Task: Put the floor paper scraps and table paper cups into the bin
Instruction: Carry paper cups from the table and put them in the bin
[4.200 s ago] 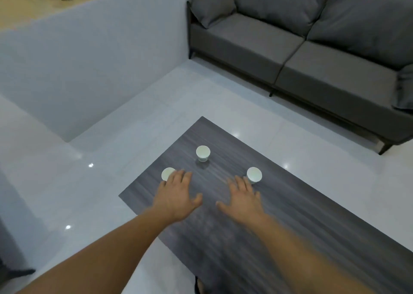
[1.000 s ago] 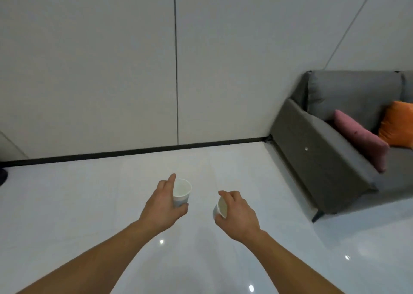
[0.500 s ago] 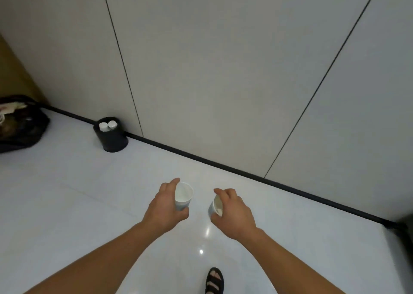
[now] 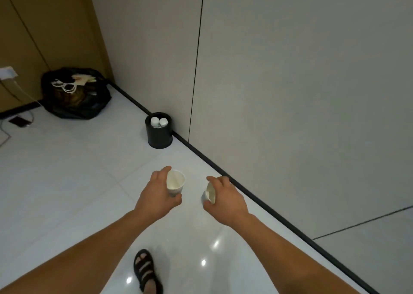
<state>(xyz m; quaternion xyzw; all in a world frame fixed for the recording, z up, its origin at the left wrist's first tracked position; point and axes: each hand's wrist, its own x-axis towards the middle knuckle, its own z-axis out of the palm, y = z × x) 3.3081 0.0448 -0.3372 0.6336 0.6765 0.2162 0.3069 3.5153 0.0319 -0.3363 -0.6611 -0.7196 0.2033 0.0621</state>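
Bare floor (image 4: 89, 182) separates held cups (image 4: 175, 182) from bin (image 4: 159, 135), seemingly touching baseboard (image 4: 201, 155).

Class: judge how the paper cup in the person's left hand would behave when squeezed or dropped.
The paper cup looks empty inside, so it is probably very light. Its thin wall would likely dent if the left hand squeezed hard. Being round and tapered, it may well tip and roll on the glossy floor.

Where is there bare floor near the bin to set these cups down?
Bare floor runs from the sandal to the bin, and left of it up to the black bag. Crowded: the bin's mouth, holding white items, and the cables beside the bag.
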